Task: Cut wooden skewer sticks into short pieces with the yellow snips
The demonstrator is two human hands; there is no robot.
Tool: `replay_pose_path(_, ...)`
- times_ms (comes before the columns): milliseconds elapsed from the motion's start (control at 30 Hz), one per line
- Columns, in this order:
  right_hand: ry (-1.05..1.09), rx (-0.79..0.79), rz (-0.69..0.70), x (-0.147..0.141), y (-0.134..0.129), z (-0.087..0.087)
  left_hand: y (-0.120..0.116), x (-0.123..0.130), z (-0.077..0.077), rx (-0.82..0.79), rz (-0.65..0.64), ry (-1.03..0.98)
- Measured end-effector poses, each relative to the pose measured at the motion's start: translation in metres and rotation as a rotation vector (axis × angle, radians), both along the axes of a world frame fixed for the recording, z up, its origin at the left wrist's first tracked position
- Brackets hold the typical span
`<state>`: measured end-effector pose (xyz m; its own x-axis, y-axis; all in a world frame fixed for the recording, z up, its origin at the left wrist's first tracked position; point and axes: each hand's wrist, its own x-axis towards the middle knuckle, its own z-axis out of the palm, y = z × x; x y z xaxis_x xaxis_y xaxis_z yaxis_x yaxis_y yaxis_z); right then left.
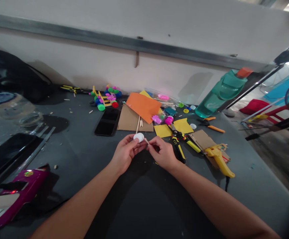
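My left hand (127, 151) pinches a white bottle cap (139, 137) between thumb and fingers, above the dark table. To its right, my right hand (161, 152) is closed on a short thin wooden stick (146, 141), whose tip points at the cap. I cannot tell whether stick and cap touch. Just beyond the hands lies a piece of cardboard (124, 124) with a longer stick (138, 124) and several short stick pieces (141, 123) on it. Yellow-and-black pliers (178, 142) lie near my right hand.
A black phone (107, 122), orange sheet (144, 105) and yellow paper (162, 130) lie ahead. At right are a yellow glue gun (220, 159), orange-handled pliers (213, 126) and a teal bottle (219, 94). A purple power strip (27, 189) and clear jar (12, 104) sit left.
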<state>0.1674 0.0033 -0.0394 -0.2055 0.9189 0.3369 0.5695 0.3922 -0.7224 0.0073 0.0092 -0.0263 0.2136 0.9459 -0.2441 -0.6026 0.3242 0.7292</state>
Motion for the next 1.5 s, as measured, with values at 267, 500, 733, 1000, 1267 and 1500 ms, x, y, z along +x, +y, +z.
replay_pose_path(267, 0.124, -0.069, -0.008, -0.0044, 0.0002, -0.0002, -0.0012, 0.0016, -0.0036, 0.016, -0.047, 0.021)
replay_pose_path(500, 0.084, -0.086, -0.002, -0.0081, -0.0036, 0.0000, 0.0004, -0.0011, -0.0027, -0.025, -0.073, -0.040)
replay_pose_path(733, 0.160, -0.102, -0.003, -0.0077, -0.0031, 0.0019, 0.0009, 0.0001, -0.0006, -0.029, -0.087, -0.055)
replay_pose_path(1000, 0.134, -0.063, -0.015, -0.0070, -0.0026, 0.0039, -0.0009, 0.0003, -0.0019, 0.016, -0.134, 0.018)
replay_pose_path(1267, 0.090, -0.053, -0.032, -0.0075, -0.0031, 0.0047, -0.0006, 0.0001, -0.0050, 0.017, -0.114, -0.007)
replay_pose_path(1500, 0.032, -0.018, -0.019, -0.0092, -0.0042, 0.0044, 0.0003, -0.0024, -0.0039, -0.042, -0.143, -0.055)
